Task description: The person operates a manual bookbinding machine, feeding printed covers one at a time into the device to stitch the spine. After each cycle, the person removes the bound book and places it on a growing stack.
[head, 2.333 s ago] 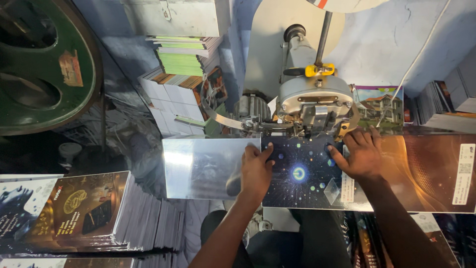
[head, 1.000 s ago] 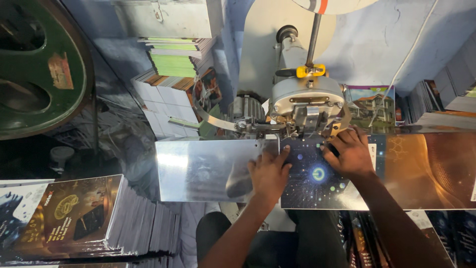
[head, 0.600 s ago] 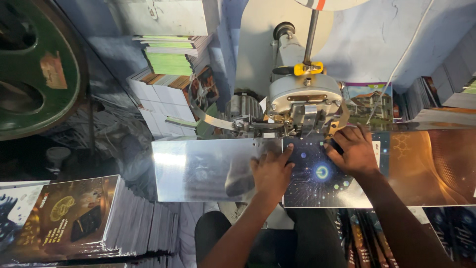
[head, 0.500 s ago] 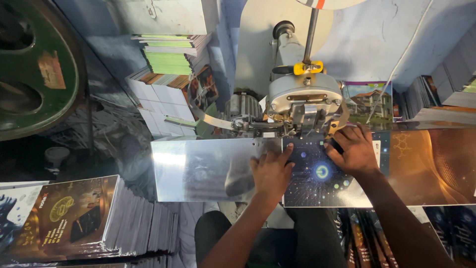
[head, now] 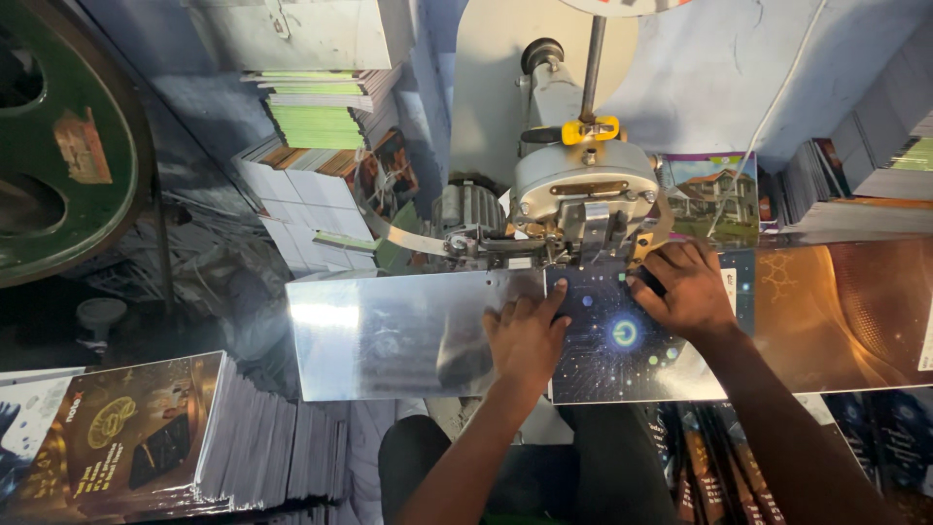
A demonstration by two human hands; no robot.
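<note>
Here both hands, left hand [head: 525,335] and right hand [head: 685,287], press flat, fingers apparently ungripping, the dark starry booklet [head: 622,340].

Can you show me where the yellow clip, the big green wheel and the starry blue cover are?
yellow clip [head: 592,129], head view, its middle.
green wheel [head: 73,146], head view, its rim.
starry blue cover [head: 612,365], head view, bare part between hands.

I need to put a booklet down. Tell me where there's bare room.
The metal plate is bare from its left edge to the left hand. Around the stitcher head it is crowded: the right hand pins the dark cover there.
</note>
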